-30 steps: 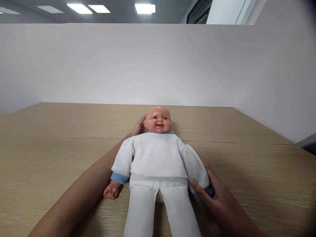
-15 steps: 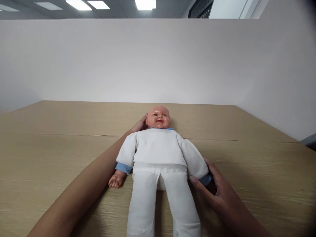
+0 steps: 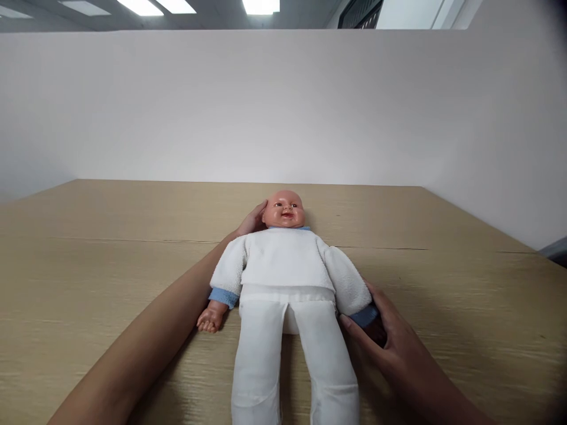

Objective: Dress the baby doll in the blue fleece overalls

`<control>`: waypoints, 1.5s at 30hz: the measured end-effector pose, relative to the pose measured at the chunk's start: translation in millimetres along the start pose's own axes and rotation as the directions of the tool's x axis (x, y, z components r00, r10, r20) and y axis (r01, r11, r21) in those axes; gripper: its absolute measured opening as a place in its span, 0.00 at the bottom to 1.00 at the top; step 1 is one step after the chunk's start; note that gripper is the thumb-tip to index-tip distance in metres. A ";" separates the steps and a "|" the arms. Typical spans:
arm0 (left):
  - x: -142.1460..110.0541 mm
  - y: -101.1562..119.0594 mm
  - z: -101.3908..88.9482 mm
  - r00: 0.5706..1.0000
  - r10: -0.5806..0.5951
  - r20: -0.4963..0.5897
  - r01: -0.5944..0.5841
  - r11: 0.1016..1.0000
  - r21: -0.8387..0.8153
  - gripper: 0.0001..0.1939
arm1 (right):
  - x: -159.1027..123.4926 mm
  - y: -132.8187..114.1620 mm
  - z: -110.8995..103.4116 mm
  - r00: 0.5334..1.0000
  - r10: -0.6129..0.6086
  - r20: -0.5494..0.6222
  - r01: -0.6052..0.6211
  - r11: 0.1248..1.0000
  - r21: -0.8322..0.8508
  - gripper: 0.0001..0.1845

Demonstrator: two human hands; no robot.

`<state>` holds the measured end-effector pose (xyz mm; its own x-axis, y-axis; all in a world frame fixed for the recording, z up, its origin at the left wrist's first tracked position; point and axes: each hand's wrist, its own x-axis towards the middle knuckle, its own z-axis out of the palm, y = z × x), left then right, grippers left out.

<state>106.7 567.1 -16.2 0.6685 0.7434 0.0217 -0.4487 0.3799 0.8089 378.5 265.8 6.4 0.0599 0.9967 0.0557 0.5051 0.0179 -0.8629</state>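
Observation:
A baby doll [image 3: 287, 260] lies face up, its head away from me, in a fluffy white top with blue cuffs and white trousers. My left hand [image 3: 253, 218] cups the side of the doll's bald head [image 3: 286, 208]; the fingertips are hidden behind it. Around the doll's cuff and hand on the right side, my right hand [image 3: 390, 330] is curled, its thumb near the doll's hip and its fingers along the outside of the sleeve [image 3: 348, 280]. The doll's other hand [image 3: 212, 317] lies beside my left forearm, palm side not clearly shown.
The doll rests on a wide wooden table [image 3: 110, 265] with a seam running across it. A plain white partition [image 3: 266, 106] rises behind the table and along the right side. Dark grey material [image 3: 556, 251] shows at the right edge.
The doll's trousers and arms appear very slightly higher in view. The cuff at my right hand shows a little more. Both hands keep their places on the doll.

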 end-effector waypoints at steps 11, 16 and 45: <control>-10.4 1.9 15.3 0.996 0.024 -0.081 -0.021 0.999 0.036 0.34 | 1.4 -7.2 -0.5 1.000 -0.009 0.001 0.009 1.000 -0.012 0.38; -14.6 2.8 18.6 0.997 0.018 -0.078 -0.016 0.999 0.029 0.32 | 2.0 -6.6 -0.7 1.000 -0.003 0.014 0.004 0.999 -0.040 0.38; -19.3 7.2 25.7 0.995 0.027 -0.100 -0.018 0.996 0.091 0.28 | 0.3 -5.9 -1.2 0.999 -0.036 -0.013 0.035 0.995 -0.088 0.37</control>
<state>105.8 541.4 4.4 0.5935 0.8047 -0.0152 -0.4049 0.3149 0.8584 376.5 265.8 12.1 0.0529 0.9943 0.0931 0.5811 0.0452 -0.8126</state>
